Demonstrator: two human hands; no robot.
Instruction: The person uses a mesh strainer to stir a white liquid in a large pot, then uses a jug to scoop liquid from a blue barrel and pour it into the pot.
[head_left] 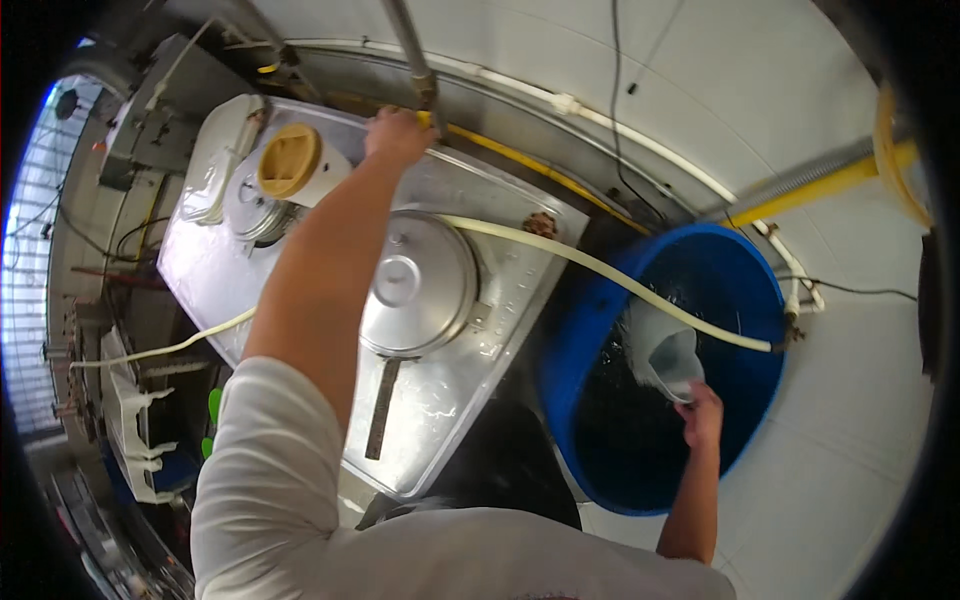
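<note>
My left hand [398, 140] reaches over the metal table to its far edge, its fingers closed at a small yellow handle [424, 118] beside an upright pipe. At the right, my right hand [703, 412] grips the rim of a clear plastic container [677, 362]. The container is tilted inside a large blue barrel [565, 420] with dark water in it. White, stirred-up water shows beside the container. A cream hose [610, 272] runs across the table and over the barrel, its end near the far right rim.
On the metal table [430, 440] stand a large lidded pot [420, 285] with a long handle, a smaller metal pot [250, 205], a white tub with a tan lid [289, 160] and a clear lidded box [215, 160]. Pipes [565, 103] run along the tiled wall.
</note>
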